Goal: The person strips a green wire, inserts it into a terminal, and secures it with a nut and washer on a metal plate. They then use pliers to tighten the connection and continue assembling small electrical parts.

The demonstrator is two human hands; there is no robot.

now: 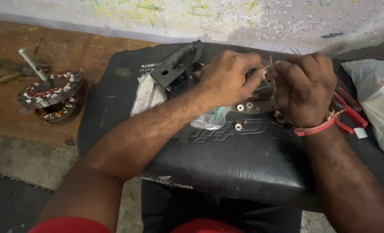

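Left hand [228, 77] and right hand [304, 88] both pinch a thin green wire [264, 84] (motor stator [53, 97] at nine o'clock).

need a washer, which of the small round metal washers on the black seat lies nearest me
The small round metal washer on the seat's embossed lettering; the other two washers lie farther up beside the dark plate.

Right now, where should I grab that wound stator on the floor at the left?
Take the stator by its metal shaft, coming from above-left: the shaft sticks up clear and tilted that way, while the copper windings ring the rim and look easy to damage.
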